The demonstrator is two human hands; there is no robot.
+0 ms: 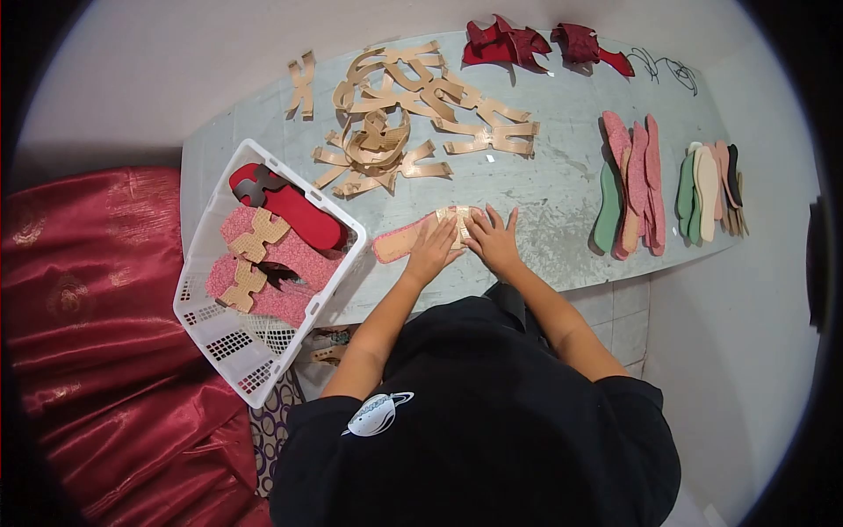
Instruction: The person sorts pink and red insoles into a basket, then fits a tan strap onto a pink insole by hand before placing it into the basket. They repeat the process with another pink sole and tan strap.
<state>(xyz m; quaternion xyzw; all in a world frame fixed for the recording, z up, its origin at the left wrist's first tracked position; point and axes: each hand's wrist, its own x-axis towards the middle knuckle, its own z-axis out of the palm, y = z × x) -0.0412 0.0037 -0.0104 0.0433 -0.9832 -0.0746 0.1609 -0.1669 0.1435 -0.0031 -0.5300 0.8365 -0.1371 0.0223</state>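
Observation:
A pink-edged sole with a tan insole lies on the table in front of me. A woven tan strap crosses its right part. My left hand rests on the sole and the strap's left side, fingers extended. My right hand lies on the strap's right side with its fingers spread, close beside my left hand. The right end of the sole is mostly hidden under my right hand.
A white basket with pink and red sandals stands at the left. Tan straps are piled at the back of the grey table. Red uppers lie behind them. Pink soles and green soles lie at the right.

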